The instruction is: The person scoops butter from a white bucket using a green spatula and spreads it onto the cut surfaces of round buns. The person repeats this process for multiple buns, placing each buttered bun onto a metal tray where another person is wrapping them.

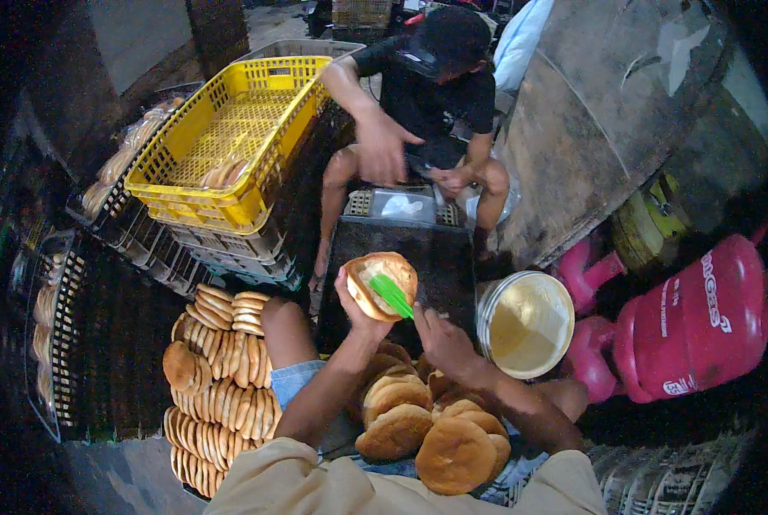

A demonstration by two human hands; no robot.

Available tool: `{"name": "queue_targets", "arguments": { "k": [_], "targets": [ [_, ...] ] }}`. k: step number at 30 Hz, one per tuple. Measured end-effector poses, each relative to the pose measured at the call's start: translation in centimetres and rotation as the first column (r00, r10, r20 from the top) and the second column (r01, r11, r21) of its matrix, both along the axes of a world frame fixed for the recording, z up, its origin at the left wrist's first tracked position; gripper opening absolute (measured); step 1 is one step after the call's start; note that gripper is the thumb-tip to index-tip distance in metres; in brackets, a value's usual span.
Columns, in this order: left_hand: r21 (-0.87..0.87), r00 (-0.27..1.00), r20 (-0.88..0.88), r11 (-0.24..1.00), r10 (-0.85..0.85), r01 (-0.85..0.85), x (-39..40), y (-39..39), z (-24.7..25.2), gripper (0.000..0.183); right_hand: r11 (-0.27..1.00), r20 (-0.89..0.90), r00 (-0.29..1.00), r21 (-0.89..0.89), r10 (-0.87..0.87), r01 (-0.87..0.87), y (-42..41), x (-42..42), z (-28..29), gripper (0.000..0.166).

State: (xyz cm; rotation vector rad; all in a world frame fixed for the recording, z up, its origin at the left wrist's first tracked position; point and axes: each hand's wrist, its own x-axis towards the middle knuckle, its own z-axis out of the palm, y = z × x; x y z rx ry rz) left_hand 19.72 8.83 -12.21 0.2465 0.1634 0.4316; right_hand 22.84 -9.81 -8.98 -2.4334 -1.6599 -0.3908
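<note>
My left hand [362,317] holds a round bread bun [381,286] with a pale cut face upward, over a dark tray [393,248]. In my right hand [440,335] is a green plastic spatula [390,296], its blade lying against the pale face of the bun. Right of my hands stands a round tub [525,325] with a pale yellow spread inside and smeared on its wall. Several browned buns [458,454] are heaped at my lap, below my forearms.
Rows of stacked buns [223,399] fill the left side. A yellow plastic crate [268,212] tops a crate stack at the upper left. Across the tray sits another person [435,96], one arm outstretched. Pink gas cylinders [686,322] lie to the right, near a large worn board [590,129].
</note>
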Motion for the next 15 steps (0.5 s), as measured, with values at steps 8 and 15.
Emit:
{"name": "queue_targets", "arguments": {
  "k": [8, 15],
  "targets": [
    [-0.085, 0.999, -0.027, 0.995, -0.046, 0.044, -0.7, 0.1, -0.6, 0.072, 0.961, -0.01, 1.0, -0.276, 0.027, -0.028, -3.7, 0.5, 2.3, 0.049],
    [0.026, 0.987, -0.059, 0.988, -0.152, 0.153, 0.2, 0.3, -0.5, 0.066, 0.964, -0.425, 0.867, -0.077, -0.262, 0.254, -15.2, 4.3, 9.9, 0.024]
  ]
}}
